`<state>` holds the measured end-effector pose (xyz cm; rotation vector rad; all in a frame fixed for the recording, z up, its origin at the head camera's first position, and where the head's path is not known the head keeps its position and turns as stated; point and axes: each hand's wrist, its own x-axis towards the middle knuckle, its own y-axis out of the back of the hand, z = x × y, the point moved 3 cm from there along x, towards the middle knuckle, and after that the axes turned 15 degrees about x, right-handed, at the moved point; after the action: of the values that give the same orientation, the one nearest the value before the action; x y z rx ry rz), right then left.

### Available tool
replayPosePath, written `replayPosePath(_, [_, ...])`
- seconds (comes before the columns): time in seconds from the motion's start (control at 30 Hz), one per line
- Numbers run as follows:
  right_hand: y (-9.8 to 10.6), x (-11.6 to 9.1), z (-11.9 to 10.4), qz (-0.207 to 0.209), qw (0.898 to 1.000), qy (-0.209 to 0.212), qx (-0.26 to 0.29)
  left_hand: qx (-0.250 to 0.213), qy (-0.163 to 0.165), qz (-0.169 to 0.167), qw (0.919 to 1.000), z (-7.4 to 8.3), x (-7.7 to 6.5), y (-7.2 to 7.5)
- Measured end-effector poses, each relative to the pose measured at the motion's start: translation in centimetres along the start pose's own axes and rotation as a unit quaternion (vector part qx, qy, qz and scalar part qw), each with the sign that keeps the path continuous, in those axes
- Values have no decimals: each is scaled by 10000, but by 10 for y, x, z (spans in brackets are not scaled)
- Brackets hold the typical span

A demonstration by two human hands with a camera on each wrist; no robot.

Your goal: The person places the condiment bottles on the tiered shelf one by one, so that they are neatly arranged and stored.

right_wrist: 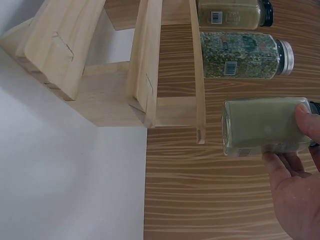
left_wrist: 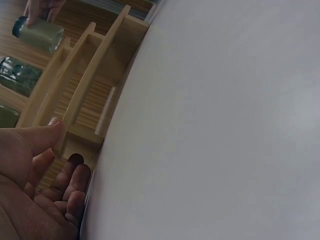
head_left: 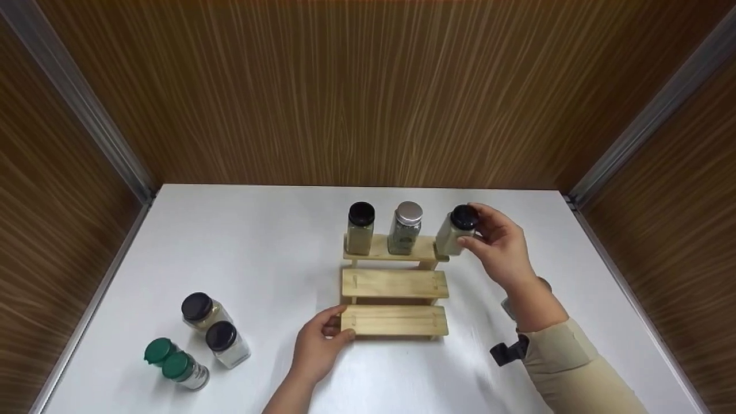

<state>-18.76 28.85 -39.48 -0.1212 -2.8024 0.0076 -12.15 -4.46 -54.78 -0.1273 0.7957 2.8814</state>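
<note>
A black-capped spice jar of pale green powder is gripped near its cap by my right hand. In the right wrist view its base hangs apart from the top step, just above the right end. The three-step wooden rack stands in the middle of the table. On its top step are a black-capped jar at the left and a silver-capped jar of green flakes in the middle. My left hand holds the left end of the lowest step, thumb on its front edge.
At the left of the white table stand two black-capped jars and two green-capped bottles. Another jar is partly hidden behind my right forearm. Wood-grain panels enclose the back and sides.
</note>
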Motion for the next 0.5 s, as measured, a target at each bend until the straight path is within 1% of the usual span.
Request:
replayPosePath(0.17, [-4,5,5,-77,10000,42,-24,-29,-98,41,9999,0,-1,0])
replayPosePath(0.5, [-12,7,12,-181,9998,20,115,68,-83,64,9999,1,-2,0])
